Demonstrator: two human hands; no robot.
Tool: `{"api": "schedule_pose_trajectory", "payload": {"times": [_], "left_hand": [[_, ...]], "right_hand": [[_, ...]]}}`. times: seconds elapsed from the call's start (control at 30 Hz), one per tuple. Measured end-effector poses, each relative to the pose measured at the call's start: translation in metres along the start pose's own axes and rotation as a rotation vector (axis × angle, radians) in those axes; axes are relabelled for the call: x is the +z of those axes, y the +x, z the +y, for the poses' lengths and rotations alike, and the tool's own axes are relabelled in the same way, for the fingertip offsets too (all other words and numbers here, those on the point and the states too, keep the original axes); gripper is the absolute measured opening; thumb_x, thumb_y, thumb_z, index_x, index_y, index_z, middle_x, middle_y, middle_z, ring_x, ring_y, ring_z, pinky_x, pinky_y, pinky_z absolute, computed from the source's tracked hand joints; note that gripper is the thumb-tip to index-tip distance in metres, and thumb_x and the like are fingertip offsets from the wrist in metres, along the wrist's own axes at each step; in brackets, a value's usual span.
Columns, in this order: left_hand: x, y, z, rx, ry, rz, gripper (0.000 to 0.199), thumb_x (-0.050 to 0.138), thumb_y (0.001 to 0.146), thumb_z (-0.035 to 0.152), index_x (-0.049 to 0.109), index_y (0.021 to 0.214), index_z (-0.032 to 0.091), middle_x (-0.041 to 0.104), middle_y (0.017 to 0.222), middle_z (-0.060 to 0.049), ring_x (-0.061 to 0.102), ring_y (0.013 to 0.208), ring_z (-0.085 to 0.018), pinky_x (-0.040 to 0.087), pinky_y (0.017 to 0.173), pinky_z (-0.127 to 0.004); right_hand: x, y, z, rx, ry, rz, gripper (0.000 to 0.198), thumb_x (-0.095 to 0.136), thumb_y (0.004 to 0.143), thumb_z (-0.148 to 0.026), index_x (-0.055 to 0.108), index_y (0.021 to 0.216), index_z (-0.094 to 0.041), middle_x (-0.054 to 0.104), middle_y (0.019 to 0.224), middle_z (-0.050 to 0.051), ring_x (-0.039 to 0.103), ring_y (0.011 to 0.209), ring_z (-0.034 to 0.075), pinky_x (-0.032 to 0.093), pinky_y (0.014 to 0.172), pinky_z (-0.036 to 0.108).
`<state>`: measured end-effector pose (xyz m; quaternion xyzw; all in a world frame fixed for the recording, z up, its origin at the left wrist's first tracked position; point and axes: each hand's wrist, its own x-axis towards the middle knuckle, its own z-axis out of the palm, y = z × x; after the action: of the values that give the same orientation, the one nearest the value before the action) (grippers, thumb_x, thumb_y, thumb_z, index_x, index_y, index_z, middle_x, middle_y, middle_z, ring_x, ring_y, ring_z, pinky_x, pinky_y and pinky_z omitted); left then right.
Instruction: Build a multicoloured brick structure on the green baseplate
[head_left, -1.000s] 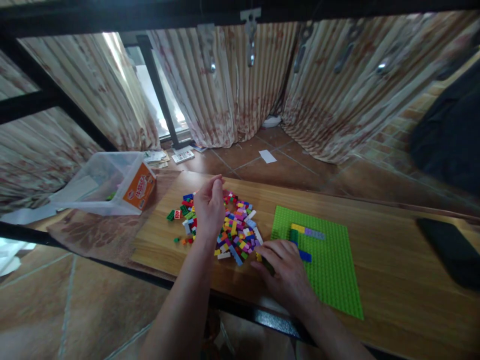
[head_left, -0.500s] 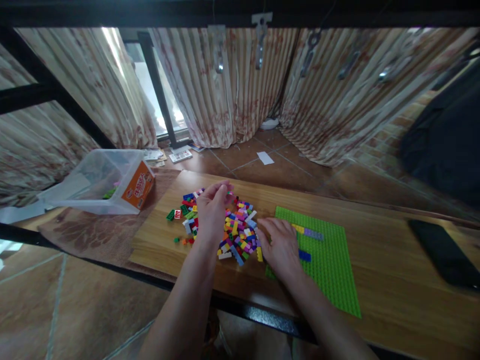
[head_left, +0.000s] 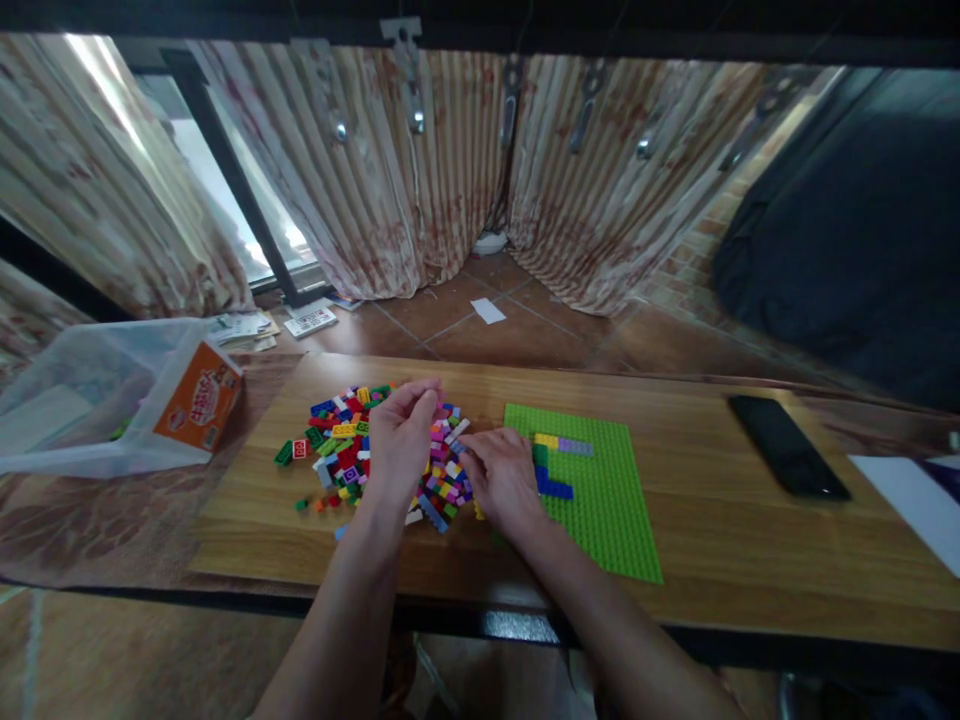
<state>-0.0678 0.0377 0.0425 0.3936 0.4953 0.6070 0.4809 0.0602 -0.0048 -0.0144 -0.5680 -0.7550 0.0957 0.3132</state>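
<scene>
My left hand (head_left: 401, 435) is over the heap of loose toy bricks (head_left: 349, 432), its thumb and fingers pinched together. Whatever sits between those fingertips is too small or hidden to name. My right hand (head_left: 504, 475) reaches in at the heap's right edge with fingers curled, the tips by a light blue brick (head_left: 457, 447); whether they grip one is hidden. Under and beside this hand lies a green baseplate (head_left: 615, 520). On the plate are a yellow brick (head_left: 546, 440), a light purple-grey row (head_left: 576, 447) and a blue brick (head_left: 556, 489), with some green beside them.
A clear plastic box (head_left: 97, 390) with an orange label stands at the left. To the right lie a black phone (head_left: 787, 447) and white paper (head_left: 904, 500). Metal clips (head_left: 414, 90) hang from a dark bar above the wooden board (head_left: 712, 530).
The whole view has swung right, so the table's things appear further left. My right hand's fingertips have come closer to the heap's bricks. My left hand stays pinched above the heap.
</scene>
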Motion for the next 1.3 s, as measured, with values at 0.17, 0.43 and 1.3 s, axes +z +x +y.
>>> {"api": "schedule_pose_trajectory", "payload": {"times": [0.17,0.43,1.3], "left_hand": [[-0.001,0.001,-0.001,0.023,0.022,0.001,0.02,0.07,0.07,0.027,0.073,0.085,0.014,0.071,0.078,-0.003,0.063,0.068,-0.013,0.051,0.065,-0.024],[-0.034,0.02,0.015,0.093,-0.104,0.236,0.023,0.07,0.068,0.029,0.071,0.087,0.014,0.07,0.079,-0.003,0.061,0.065,-0.009,0.049,0.065,-0.022],[-0.037,0.02,0.02,-0.038,-0.242,0.198,0.021,0.074,0.061,0.02,0.07,0.08,0.013,0.068,0.072,-0.001,0.06,0.061,-0.007,0.048,0.06,-0.017]], "right_hand": [[0.003,-0.001,-0.001,-0.018,0.029,-0.025,0.019,0.056,0.091,-0.026,0.07,0.102,-0.023,0.072,0.097,0.004,0.054,0.094,0.022,0.036,0.084,0.037],[0.004,-0.008,0.007,-0.06,0.105,0.018,0.02,0.051,0.093,-0.026,0.071,0.097,-0.023,0.073,0.094,0.004,0.058,0.091,0.02,0.039,0.084,0.037],[0.004,-0.019,-0.015,-0.299,0.123,0.037,0.018,0.052,0.095,-0.027,0.069,0.098,-0.021,0.073,0.098,0.004,0.059,0.088,0.016,0.041,0.086,0.035]]}}
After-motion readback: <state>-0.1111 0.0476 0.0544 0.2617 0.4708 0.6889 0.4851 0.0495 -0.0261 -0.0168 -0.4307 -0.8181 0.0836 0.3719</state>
